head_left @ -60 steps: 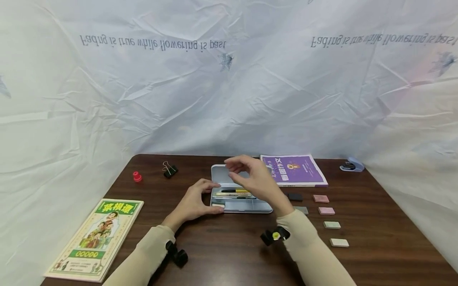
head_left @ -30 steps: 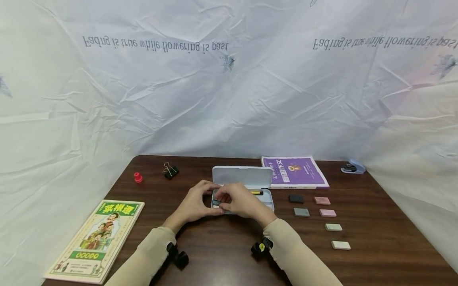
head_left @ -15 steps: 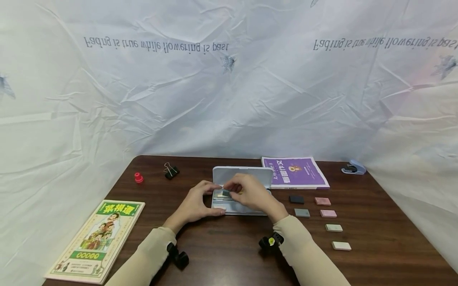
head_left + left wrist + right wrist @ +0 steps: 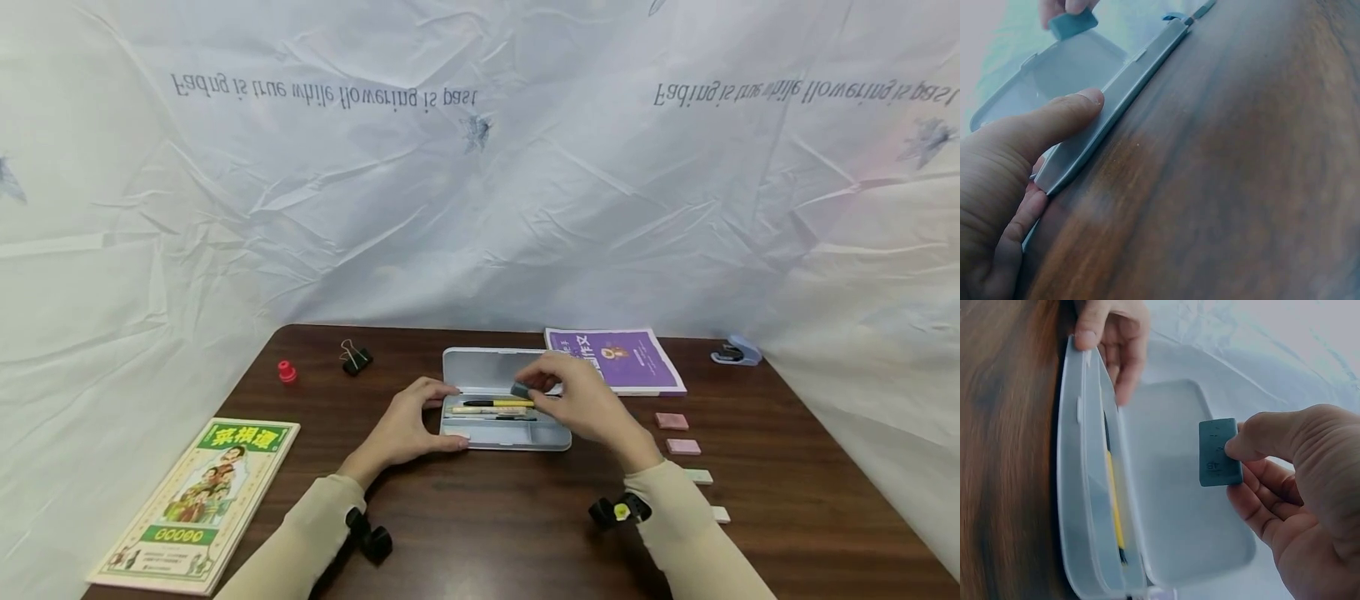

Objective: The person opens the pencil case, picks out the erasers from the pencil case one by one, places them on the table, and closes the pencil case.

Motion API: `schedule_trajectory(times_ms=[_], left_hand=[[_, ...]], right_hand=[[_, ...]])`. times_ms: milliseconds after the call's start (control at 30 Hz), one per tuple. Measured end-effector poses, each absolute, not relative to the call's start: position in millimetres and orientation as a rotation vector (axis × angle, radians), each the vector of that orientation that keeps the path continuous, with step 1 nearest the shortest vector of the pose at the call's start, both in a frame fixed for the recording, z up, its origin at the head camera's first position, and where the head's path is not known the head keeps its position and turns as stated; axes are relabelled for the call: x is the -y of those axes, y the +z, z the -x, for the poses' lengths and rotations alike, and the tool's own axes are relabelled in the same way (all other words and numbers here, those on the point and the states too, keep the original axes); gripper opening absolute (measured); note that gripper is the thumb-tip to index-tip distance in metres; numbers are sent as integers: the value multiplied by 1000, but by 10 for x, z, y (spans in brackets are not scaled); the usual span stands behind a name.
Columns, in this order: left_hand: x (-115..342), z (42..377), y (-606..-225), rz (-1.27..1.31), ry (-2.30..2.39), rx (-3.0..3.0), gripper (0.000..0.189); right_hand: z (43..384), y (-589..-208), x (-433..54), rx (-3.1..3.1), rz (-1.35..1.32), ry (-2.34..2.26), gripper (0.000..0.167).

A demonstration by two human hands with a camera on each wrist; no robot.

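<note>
A pale grey-blue pencil case (image 4: 551, 437) lies on the table with its lid (image 4: 483, 367) raised. My left hand (image 4: 408, 425) grips its left end; in the left wrist view the thumb presses the front wall. Between the thumb and fingers of my right hand (image 4: 585, 398) I pinch a dark teal eraser (image 4: 1218, 453), held above the case in front of the lid. Inside lie a yellow-and-black pen (image 4: 513, 403) and other slim pens. A white eraser (image 4: 455, 432) sits in the front left part, near my left thumb.
Pink erasers (image 4: 683, 447) and white ones stand in a column at right, partly behind my right sleeve. A purple book (image 4: 637, 362) and blue stapler (image 4: 737, 351) lie at the back. At left are a green-and-cream book (image 4: 198, 508), black binder clip (image 4: 357, 360) and red cap-like piece (image 4: 287, 372).
My right hand reached into the case's left part, took hold of the teal eraser, lifted it out and carried it rightward. My left hand stays on the case.
</note>
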State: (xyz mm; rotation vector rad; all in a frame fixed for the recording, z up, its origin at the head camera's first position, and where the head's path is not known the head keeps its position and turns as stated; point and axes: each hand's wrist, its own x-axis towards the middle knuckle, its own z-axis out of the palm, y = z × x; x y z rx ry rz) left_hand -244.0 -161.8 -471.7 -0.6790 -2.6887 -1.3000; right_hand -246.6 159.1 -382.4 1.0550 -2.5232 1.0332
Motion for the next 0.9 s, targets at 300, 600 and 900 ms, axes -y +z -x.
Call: schedule_trajectory(times_ms=[300, 600, 900], left_hand=[[1621, 2444, -4725, 681, -1286, 2691, 82], [1660, 2452, -4716, 690, -1269, 2690, 82], [1638, 2453, -4755, 697, -1281, 2689, 81]], right_hand=[[2341, -3706, -2068, 2543, -933, 956, 33], [2109, -3690, -2528, 2538, -815, 888, 40], [1855, -3912, -2842, 2629, -743, 891, 40]])
